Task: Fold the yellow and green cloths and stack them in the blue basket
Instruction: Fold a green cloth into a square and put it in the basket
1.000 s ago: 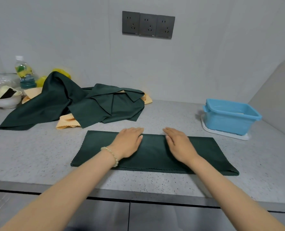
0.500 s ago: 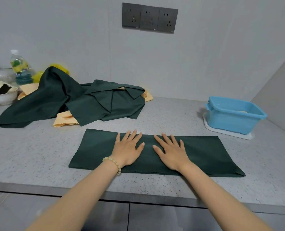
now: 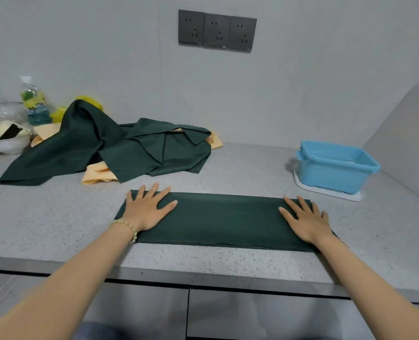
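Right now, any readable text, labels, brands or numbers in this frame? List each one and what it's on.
Nothing can be read as text.
Label on the bottle: printed, too blurred to read.
Tiny light mark on a lower edge of the wall sockets: too small to read.
No print shows on the blue basket or the folded green cloth.

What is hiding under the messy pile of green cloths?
Yellow cloth peeks out at the front, left and right of the green pile. The rest is covered, so how many yellow cloths lie there cannot be told.
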{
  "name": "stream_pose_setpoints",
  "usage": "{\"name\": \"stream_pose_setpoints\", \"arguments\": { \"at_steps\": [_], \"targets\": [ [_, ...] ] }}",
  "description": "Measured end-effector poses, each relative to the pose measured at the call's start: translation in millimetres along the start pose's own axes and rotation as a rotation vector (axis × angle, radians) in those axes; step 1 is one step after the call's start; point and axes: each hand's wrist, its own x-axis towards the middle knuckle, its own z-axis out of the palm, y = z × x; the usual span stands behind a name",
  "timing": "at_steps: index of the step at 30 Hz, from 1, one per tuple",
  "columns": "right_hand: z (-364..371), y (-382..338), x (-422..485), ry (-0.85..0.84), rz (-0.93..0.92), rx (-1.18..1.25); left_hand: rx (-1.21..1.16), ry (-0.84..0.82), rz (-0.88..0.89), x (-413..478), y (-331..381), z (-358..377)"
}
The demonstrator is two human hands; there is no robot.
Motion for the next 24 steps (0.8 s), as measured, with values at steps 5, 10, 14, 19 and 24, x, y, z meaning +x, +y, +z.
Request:
{"name": "stream_pose_setpoints", "arguments": {
  "at_steps": [5, 10, 14, 19, 24],
  "targets": [
    [-9.7, -6.5, -7.8, 0.004, -0.022, 0.004, 0.036, -0.004, 0.079, -3.7, 11.9, -7.1],
    [-20.4, -53.8, -41.5, 0.082, -0.339, 0.062, -0.043, 0.02, 0.505, -7.0, 69.7, -4.0],
    [-16.9, -91.0, -77.0, 0.032, -0.587, 0.149, -0.016, 0.0, 0.592, -6.2, 89.3, 3.7],
    [-1.7, -106.7, -85.1, 0.001, -0.651, 0.175, 0.043, -0.016, 0.487, 0.6, 77.9, -2.2],
    [-1.4, -106.5, -60.2, 0.043, -0.559, 0.193, 0.076, -0.023, 0.402, 13.4, 76.5, -12.1]
  ]
}}
